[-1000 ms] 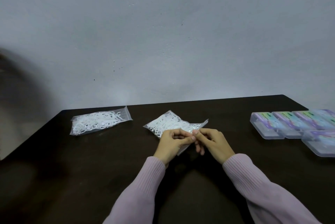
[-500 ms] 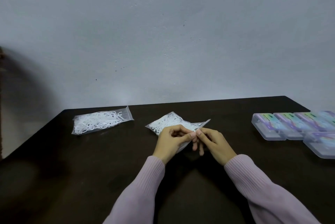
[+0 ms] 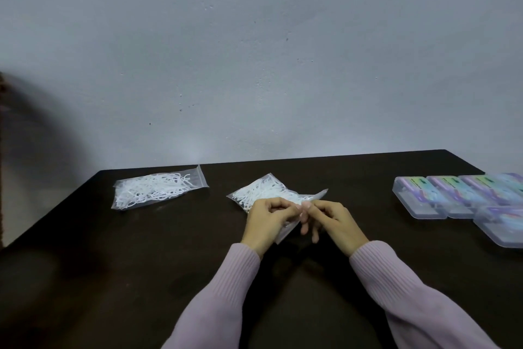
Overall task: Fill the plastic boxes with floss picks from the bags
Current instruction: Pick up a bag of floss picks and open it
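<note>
Floss picks sit sealed in the near bag point(image 3: 266, 193) at mid-table, its edge pinched by the left hand point(image 3: 267, 221) and right hand point(image 3: 332, 221), while the second bag point(image 3: 157, 187) and the plastic boxes point(image 3: 464, 198) look untouched, so filling seems unstarted.

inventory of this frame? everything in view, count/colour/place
bag in hands: 1, clear, white floss picks inside, table centre, its near edge pinched by both hands
second bag: 1, clear, white floss picks inside, flat on table far left, untouched
plastic boxes: at least 5, clear with purple-green labels, clustered at right edge, partly cut off
table: 1, dark brown
wall: 1, grey-white, behind table
sleeves: 2, lilac
left hand: pinching bag
right hand: pinching bag
</note>
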### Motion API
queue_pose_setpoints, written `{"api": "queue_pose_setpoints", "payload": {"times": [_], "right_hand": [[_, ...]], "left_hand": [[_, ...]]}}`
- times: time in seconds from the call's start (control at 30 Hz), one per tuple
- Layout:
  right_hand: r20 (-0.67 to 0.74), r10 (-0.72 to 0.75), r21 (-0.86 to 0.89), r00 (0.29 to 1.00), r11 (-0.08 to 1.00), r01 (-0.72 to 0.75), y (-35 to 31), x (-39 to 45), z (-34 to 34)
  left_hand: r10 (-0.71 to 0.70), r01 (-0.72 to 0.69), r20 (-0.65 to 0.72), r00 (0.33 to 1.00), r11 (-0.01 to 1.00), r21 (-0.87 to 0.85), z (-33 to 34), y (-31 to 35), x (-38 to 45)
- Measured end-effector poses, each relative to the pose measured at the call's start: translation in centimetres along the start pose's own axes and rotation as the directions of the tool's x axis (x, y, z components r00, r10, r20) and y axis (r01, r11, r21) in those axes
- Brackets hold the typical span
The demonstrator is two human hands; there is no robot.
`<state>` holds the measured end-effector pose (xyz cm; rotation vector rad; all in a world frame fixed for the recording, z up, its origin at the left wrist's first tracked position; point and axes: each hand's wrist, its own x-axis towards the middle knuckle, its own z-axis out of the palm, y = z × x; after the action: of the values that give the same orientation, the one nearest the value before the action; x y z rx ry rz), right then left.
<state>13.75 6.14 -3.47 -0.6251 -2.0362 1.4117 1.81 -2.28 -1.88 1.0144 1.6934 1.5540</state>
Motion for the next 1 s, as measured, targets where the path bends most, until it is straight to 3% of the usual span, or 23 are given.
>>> {"api": "queue_pose_setpoints", "payload": {"times": [0.3,0.47,0.53,0.6,0.73,0.87,1.0], "right_hand": [[0.074,-0.010,0.095,0.997,0.995,0.003,0.1,0.1,0.0],[0.056,0.016,0.080,0.998,0.997,-0.021,0.3,0.3,-0.1],[0.043,0.026,0.072,0.999,0.997,-0.029,0.3,0.3,-0.1],[0.026,0.030,0.040,0.999,0.999,-0.031,0.3,0.3,-0.1],[0.019,0.018,-0.067,1.000,0.998,-0.017,0.3,0.1,0.2],[0.010,-0.025,-0.149,1.000,0.989,0.026,0.2,0.0,0.1],[-0.033,-0.059,-0.261,0.998,0.964,0.048,0.3,0.1,0.0]], "left_hand": [[-0.182,0.197,0.096,0.979,0.963,-0.182,-0.9,-0.2,0.1],[-0.112,0.128,0.104,0.988,0.979,-0.160,-0.5,-0.3,0.2],[-0.007,0.009,0.072,0.997,0.999,-0.033,-0.3,-0.5,0.4],[0.137,-0.142,0.040,0.990,0.970,0.200,-0.2,-0.8,0.4],[0.296,-0.328,0.153,0.943,0.751,0.573,0.2,-1.0,-0.4],[0.353,-0.394,0.214,0.911,0.586,0.708,0.3,-0.7,-0.5],[0.408,-0.385,0.191,0.893,0.469,0.795,0.3,-0.5,-0.6]]}}
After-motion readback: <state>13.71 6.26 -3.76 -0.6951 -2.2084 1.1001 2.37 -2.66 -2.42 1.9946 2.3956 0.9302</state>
